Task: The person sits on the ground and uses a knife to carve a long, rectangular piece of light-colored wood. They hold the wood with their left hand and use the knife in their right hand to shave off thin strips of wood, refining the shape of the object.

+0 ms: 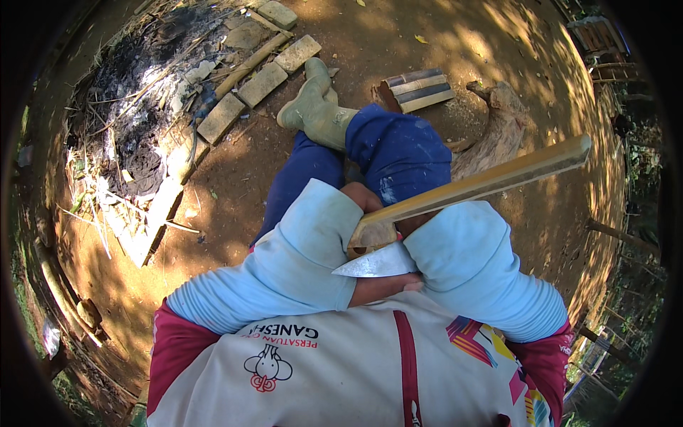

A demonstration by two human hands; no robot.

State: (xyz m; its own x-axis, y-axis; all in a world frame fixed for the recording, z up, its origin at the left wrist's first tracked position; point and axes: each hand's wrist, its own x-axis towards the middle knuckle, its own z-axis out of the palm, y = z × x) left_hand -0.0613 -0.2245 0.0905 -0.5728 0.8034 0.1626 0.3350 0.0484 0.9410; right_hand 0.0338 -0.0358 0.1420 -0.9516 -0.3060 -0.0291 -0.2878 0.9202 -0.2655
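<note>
A long split strip of bamboo (484,181) slants across my lap, its near end by my left cuff and its far end up to the right. My left hand (364,196) is closed on it near that lower end, its fingers mostly hidden. A knife (377,263) shows a bright pointed blade just under the strip's near end, tip to the left. My right hand (413,223), largely covered by its light blue sleeve, grips the knife; the handle is hidden. Bare skin shows below the blade, close to my jacket; which hand it belongs to I cannot tell.
My legs in blue trousers and green boots (316,110) stretch ahead over brown soil. Bamboo pieces (418,89) lie in a short stack beyond my knee, beside a weathered log (498,128). At the left, ash and charred debris (139,142) lie bordered by pale blocks (263,84).
</note>
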